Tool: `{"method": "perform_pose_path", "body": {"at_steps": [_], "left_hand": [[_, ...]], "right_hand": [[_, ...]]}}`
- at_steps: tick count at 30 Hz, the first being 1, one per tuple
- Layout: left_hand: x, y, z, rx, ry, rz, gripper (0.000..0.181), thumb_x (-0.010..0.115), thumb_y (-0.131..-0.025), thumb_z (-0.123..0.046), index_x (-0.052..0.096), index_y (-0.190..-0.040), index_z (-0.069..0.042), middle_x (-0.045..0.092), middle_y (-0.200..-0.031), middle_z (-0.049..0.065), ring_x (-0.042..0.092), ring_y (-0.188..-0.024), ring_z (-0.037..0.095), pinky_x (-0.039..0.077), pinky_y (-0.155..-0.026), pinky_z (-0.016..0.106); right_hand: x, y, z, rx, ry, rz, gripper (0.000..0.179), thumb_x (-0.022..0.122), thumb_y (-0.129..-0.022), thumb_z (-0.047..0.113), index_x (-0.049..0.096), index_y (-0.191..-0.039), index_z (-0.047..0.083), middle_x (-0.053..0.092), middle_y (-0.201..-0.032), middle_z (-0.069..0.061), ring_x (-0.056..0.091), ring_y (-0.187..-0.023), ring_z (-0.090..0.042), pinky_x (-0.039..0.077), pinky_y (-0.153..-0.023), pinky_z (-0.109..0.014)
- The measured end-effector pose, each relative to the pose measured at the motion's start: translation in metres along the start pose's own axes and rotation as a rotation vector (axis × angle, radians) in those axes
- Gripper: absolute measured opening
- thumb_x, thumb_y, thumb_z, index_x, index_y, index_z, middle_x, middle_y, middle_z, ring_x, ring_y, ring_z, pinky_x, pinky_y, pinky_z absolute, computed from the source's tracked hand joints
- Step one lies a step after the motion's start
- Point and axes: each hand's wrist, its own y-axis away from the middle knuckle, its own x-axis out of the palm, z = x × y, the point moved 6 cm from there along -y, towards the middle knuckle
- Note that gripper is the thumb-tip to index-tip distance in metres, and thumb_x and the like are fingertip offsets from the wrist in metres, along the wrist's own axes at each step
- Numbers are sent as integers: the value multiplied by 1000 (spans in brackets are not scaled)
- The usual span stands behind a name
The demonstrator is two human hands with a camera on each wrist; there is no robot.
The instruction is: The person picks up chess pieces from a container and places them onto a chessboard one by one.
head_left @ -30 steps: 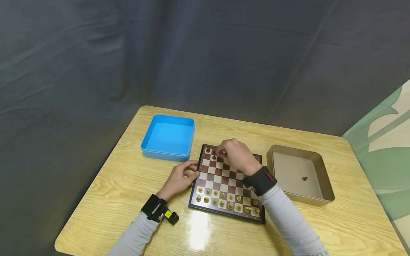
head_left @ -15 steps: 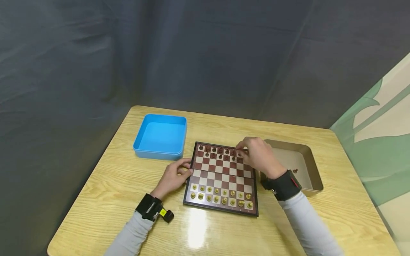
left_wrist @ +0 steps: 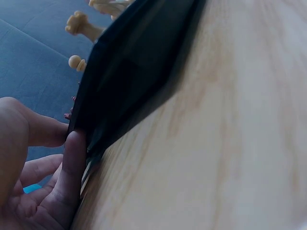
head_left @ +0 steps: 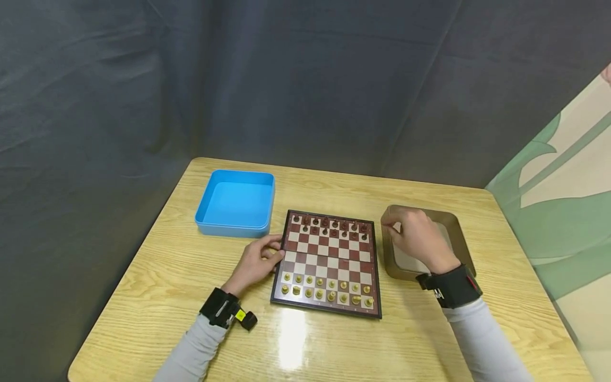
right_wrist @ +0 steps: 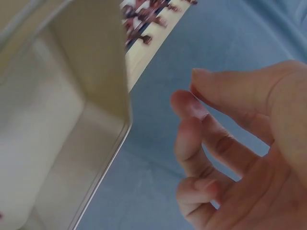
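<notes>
A magnetic-style chessboard (head_left: pixel 329 257) lies mid-table, with dark red pieces (head_left: pixel 334 224) in two rows along its far side and cream pieces (head_left: pixel 331 297) along the near side. My left hand (head_left: pixel 254 262) holds the board's left edge; in the left wrist view, the thumb and a finger (left_wrist: pixel 74 158) meet at the black rim. Above the tan tray (head_left: pixel 465 249) hovers my right hand (head_left: pixel 420 236), fingers loosely bent, thumb and fingertips close together with nothing visible between them. At the left border of the right wrist view, a small dark red bit shows inside the tray.
A blue tray (head_left: pixel 236 204) stands beyond the board, at the back left of the wooden table (head_left: pixel 191 276). The tan tray sits just right of the board. A dark curtain (head_left: pixel 305 85) hangs behind the table's far edge.
My right hand has moved from the far left of the board to its far right corner, then right over the tan tray. My left hand stays at the board's edge. The head view has shifted slightly.
</notes>
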Motion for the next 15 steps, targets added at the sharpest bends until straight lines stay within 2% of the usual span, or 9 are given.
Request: {"method": "perform_pose_path", "body": {"at_steps": [5, 10, 15], "left_hand": [[-1, 1, 0, -3, -5, -8, 43, 62, -79, -19, 49, -120, -18, 54, -94, 1, 58, -64, 16, 49, -49, 30], [-1, 0, 0, -5, -6, -9, 43, 62, -79, -20, 49, -120, -19, 54, -94, 0, 58, -64, 15, 49, -49, 31], [0, 0, 1, -13, -5, -16, 43, 63, -79, -20, 49, -120, -19, 54, -94, 0, 58, -64, 15, 48, -49, 31]], "right_hand": [[-5, 12, -19, 67, 0, 4, 11, 65, -76, 20, 67, -86, 19, 59, -80, 4, 45, -50, -7, 34, -37, -25], [-10, 24, -38, 83, 10, -6, 10, 65, -75, 17, 68, -85, 15, 59, -75, 3, 41, -44, -8, 32, -35, -26], [-12, 38, -58, 106, 31, 9, 8, 66, -73, 12, 67, -81, 12, 60, -73, 0, 41, -46, -9, 32, -39, -25]]}}
